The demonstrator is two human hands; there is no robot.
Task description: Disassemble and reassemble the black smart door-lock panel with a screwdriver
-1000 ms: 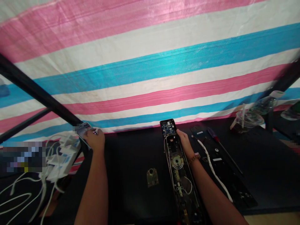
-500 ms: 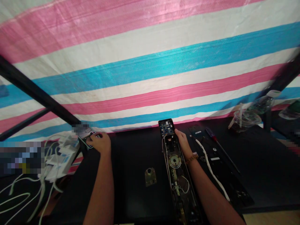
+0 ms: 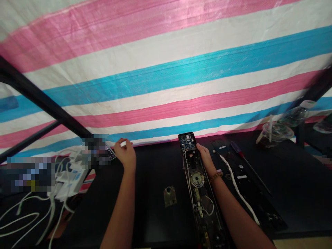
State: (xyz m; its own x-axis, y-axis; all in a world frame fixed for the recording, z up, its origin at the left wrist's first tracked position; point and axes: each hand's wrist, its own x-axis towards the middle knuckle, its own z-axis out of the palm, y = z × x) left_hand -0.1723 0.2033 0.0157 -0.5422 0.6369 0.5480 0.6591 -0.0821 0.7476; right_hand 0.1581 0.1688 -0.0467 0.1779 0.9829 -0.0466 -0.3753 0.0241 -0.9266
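My right hand (image 3: 204, 157) grips the upper right side of a long black electronic door lock body (image 3: 197, 193), opened up to bare its insides. A blue circuit board (image 3: 188, 142) fills its top end, with a white wire and brass-coloured parts below. Raised near the table's back left is my left hand (image 3: 126, 152), thumb and fingers pinched together; whatever is between the tips is too small to make out. A phone-like device (image 3: 110, 152), partly blurred out, lies just left of that hand. Between my arms rests a small metal plate (image 3: 170, 196) with a round hole.
Right of the lock lie a flat black panel (image 3: 259, 200), a white-sleeved cable (image 3: 238, 190) and a screwdriver (image 3: 243, 157). A clear plastic cup (image 3: 277, 135) stands back right. White cables (image 3: 53, 204) tangle at left. A striped sheet (image 3: 166, 83) hangs behind.
My left hand has lifted off the phone-like device and moved right, fingers pinched. My right hand keeps its hold on the lock body. The whole view has shifted slightly.
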